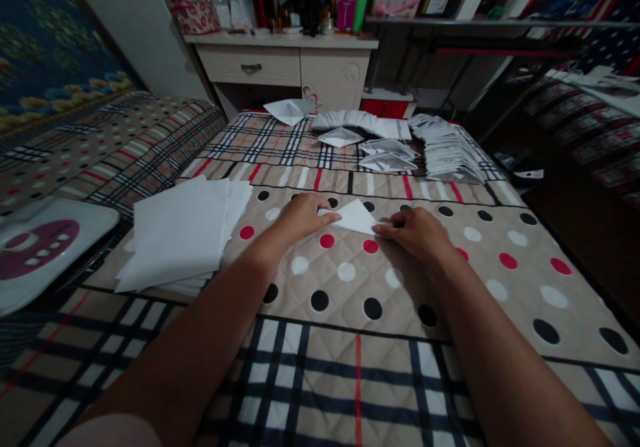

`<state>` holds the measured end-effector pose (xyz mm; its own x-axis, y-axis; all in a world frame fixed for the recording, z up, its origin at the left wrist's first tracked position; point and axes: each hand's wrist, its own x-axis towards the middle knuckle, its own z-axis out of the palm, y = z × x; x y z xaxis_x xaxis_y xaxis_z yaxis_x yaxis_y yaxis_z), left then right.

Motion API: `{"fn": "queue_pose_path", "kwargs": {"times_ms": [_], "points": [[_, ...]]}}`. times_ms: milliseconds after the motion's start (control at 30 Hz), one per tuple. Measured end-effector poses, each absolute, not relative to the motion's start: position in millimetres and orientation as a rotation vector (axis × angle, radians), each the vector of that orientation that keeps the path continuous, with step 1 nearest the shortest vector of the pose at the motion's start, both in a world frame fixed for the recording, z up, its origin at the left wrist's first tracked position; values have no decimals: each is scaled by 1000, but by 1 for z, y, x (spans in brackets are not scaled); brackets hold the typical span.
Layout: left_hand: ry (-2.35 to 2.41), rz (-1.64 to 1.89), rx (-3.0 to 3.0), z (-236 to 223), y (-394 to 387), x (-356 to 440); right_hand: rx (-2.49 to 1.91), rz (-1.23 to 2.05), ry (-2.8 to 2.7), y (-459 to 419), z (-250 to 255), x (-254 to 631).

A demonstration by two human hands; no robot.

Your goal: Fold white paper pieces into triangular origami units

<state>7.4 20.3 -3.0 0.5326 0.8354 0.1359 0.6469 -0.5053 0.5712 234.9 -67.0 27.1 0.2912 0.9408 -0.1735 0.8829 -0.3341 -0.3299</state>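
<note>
A quilted, dotted and plaid bedspread is carrying white paper, loose and folded.
A stack of loose sheets is lying to the left, while packed rows of folded papers are sitting beyond the hands, beside a few diamond-shaped pieces. The left hand and right hand are pinching opposite ends of a folded white paper, which is resting on the dotted band between them.

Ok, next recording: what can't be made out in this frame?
In the head view:
Folded paper: ends partly covered by the left hand and right hand.
Paper stack: lower sheets mostly under the top ones.
White-and-purple object: cut off by the left edge.
Green tube: any print too small and blurred.
</note>
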Motion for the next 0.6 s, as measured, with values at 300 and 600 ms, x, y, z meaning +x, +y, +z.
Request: {"fn": "queue_pose_path", "kwargs": {"times_ms": [300,600], "points": [[1190,598,2374,-6,19,7,-2388,469,-1723,-67,27,232],[1198,591,2385,-6,17,9,-2397,445,-1713,-69,29,231]]}}
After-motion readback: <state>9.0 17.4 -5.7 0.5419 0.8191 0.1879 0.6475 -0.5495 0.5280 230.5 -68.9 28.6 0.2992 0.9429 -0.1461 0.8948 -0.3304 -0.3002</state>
